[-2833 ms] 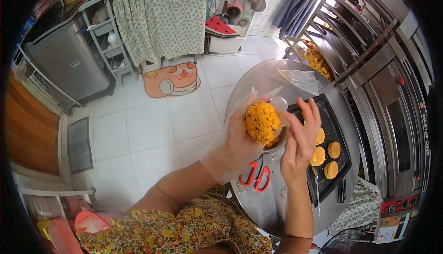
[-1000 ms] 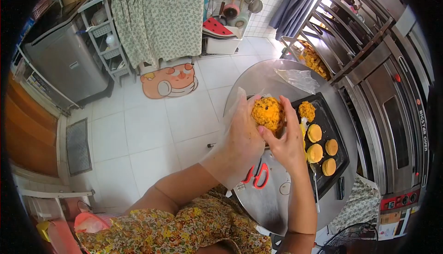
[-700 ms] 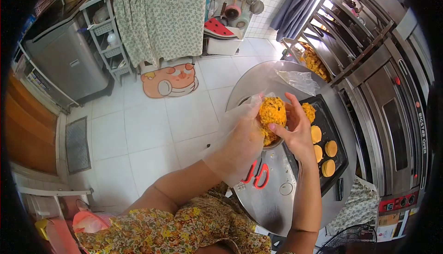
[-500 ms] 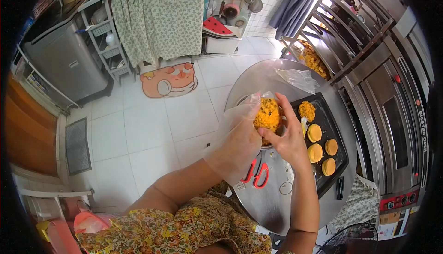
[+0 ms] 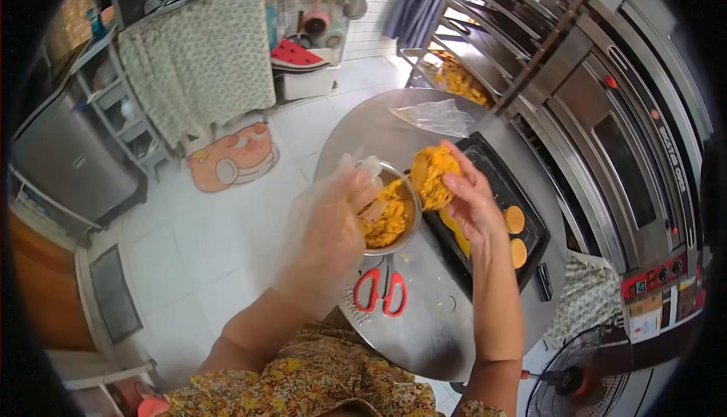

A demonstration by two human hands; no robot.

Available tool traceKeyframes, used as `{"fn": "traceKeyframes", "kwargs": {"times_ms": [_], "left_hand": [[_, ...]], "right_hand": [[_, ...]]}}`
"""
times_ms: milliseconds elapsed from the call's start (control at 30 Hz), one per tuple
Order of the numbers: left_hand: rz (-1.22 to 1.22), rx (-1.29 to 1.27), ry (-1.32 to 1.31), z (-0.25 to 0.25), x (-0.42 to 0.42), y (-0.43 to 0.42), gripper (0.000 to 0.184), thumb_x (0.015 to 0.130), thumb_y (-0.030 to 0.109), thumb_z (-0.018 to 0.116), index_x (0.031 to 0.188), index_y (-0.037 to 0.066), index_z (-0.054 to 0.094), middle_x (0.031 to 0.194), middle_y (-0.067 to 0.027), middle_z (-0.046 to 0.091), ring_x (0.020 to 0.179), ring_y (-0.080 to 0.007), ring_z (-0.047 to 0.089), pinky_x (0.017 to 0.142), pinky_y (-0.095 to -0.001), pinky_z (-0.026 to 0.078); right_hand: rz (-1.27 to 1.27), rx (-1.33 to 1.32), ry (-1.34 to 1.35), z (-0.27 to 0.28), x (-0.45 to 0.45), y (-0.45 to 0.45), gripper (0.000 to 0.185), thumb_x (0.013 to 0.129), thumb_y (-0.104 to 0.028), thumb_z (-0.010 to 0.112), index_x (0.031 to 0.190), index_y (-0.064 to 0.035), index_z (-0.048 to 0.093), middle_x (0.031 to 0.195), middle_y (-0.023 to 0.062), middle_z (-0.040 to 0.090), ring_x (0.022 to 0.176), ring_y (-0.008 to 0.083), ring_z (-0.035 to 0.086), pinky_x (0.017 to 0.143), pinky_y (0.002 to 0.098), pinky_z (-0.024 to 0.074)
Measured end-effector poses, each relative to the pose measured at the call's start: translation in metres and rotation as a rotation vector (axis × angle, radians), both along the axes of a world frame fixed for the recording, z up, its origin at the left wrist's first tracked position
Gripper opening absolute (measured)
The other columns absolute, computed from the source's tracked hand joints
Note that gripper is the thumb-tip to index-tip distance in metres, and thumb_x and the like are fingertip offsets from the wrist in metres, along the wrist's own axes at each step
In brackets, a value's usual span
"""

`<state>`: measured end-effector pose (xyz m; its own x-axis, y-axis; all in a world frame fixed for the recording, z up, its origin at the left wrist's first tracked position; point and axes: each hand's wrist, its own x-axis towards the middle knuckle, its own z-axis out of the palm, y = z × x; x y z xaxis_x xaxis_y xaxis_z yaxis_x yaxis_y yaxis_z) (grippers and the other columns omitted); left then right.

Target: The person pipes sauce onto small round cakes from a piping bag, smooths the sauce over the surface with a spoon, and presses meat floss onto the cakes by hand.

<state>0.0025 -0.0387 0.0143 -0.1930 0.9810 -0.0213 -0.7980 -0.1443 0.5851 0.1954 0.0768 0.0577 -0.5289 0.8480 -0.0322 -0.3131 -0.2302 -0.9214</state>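
Note:
My right hand (image 5: 477, 203) pinches a small round cake coated in orange shreds (image 5: 435, 178) at the bowl's right edge. Over the bowl's left side is my left hand (image 5: 333, 224), in a clear plastic glove; motion smears its fingers, so their grip is unclear. The metal bowl (image 5: 416, 224) holds loose orange shreds (image 5: 386, 224). Red-handled scissors (image 5: 381, 290) lie just below it. Behind my right hand, a black baking tray (image 5: 506, 161) carries plain round cakes (image 5: 514, 220), partly hidden by the hand and forearm.
Everything rests on a round metal table (image 5: 352, 133). A crumpled clear plastic bag (image 5: 435, 118) lies near its far edge. To the right are a steel oven (image 5: 613, 159), a tray rack (image 5: 515, 46) and a fan (image 5: 579, 379). A black object (image 5: 544, 282) lies beside the tray.
My hands have moved apart. The right one has the coated cake beside the bowl; the gloved left one has come off the cake and moved left over the bowl. The view has shifted.

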Motion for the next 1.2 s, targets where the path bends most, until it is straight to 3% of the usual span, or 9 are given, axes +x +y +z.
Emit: {"fn": "traceKeyframes", "kwargs": {"times_ms": [167,467,567,667,767,900,1000,1067,1200], "left_hand": [[0.029,0.145,0.181,0.005,0.001,0.001,0.057,0.104,0.022,0.052,0.154,0.007,0.03,0.153,-0.0157,0.037,0.136,-0.0313,0.046,0.109,-0.046,0.042],[0.016,0.068,0.096,0.019,-0.004,0.009,0.052,0.103,0.005,0.049,0.151,-0.003,0.03,0.148,-0.0169,0.043,0.137,-0.0295,0.045,0.115,-0.0437,0.038],[0.206,0.23,0.699,0.005,0.0,0.008,0.048,0.11,0.022,0.04,0.149,-0.004,0.03,0.142,-0.0161,0.046,0.127,-0.0261,0.049,0.11,-0.0395,0.039],[0.136,0.096,0.497,0.019,0.0,0.008,0.049,0.11,0.023,0.04,0.149,-0.004,0.03,0.14,-0.0164,0.048,0.126,-0.0267,0.051,0.108,-0.0387,0.04],[0.138,0.105,0.492,0.027,0.001,0.006,0.048,0.11,0.023,0.04,0.148,-0.005,0.033,0.138,-0.0155,0.049,0.124,-0.0254,0.052,0.106,-0.0376,0.041],[0.096,0.137,0.161,0.014,-0.008,0.006,0.052,0.102,0.001,0.046,0.15,-0.009,0.029,0.142,-0.0199,0.049,0.132,-0.0295,0.051,0.114,-0.042,0.039],[0.173,0.19,0.438,0.012,-0.013,0.009,0.051,0.101,-0.001,0.046,0.149,-0.01,0.031,0.138,-0.0182,0.051,0.129,-0.0287,0.054,0.111,-0.041,0.041],[0.23,0.2,0.745,0.013,-0.014,0.01,0.05,0.1,-0.002,0.045,0.148,-0.01,0.032,0.135,-0.0175,0.052,0.127,-0.0281,0.055,0.11,-0.0402,0.042],[0.208,0.102,0.718,0.031,-0.003,0.012,0.049,0.099,-0.003,0.047,0.146,-0.01,0.035,0.134,-0.0168,0.053,0.125,-0.0264,0.055,0.11,-0.0391,0.042]], "right_hand": [[-0.274,0.155,-0.226,0.021,0.06,0.075,0.074,0.086,-0.016,0.077,0.15,-0.0055,0.042,0.129,0.0142,0.063,0.113,0.0234,0.064,0.088,0.0341,0.0554],[-0.555,0.533,-1.187,-0.089,0.129,0.194,0.086,0.07,-0.026,0.085,0.144,0.0,0.049,0.133,0.0219,0.061,0.112,0.033,0.065,0.092,0.0414,0.0529],[-0.405,0.578,-1.358,-0.075,0.112,0.182,0.086,0.068,-0.027,0.083,0.142,-0.0009,0.05,0.13,0.0254,0.061,0.113,0.036,0.064,0.095,0.04,0.0519],[-0.365,0.772,-1.537,-0.094,0.116,0.195,0.083,0.068,-0.03,0.083,0.14,-0.0022,0.053,0.122,0.0267,0.064,0.11,0.037,0.064,0.095,0.0409,0.0515],[-0.315,0.907,-1.437,-0.08,0.119,0.186,0.077,0.07,-0.028,0.083,0.137,-0.0022,0.055,0.118,0.0276,0.065,0.11,0.038,0.064,0.095,0.0419,0.0515],[-0.44,0.763,-1.42,-0.028,0.121,0.155,0.063,0.076,-0.02,0.08,0.133,-0.004,0.059,0.105,0.0257,0.069,0.099,0.0359,0.069,0.085,0.0409,0.0537],[-0.589,0.719,-1.392,-0.012,0.131,0.133,0.05,0.08,-0.011,0.075,0.128,-0.0045,0.062,0.092,0.0212,0.071,0.088,0.0317,0.072,0.077,0.039,0.0547],[-0.41,0.718,-1.412,-0.002,0.126,0.099,0.043,0.081,-0.01,0.072,0.122,-0.0023,0.063,0.098,0.0199,0.072,0.096,0.0306,0.071,0.085,0.0392,0.0544],[-0.319,0.785,-1.238,-0.038,0.13,0.069,0.053,0.08,-0.014,0.075,0.129,-0.0035,0.059,0.112,0.0204,0.07,0.102,0.0354,0.069,0.091,0.0411,0.054]]}}
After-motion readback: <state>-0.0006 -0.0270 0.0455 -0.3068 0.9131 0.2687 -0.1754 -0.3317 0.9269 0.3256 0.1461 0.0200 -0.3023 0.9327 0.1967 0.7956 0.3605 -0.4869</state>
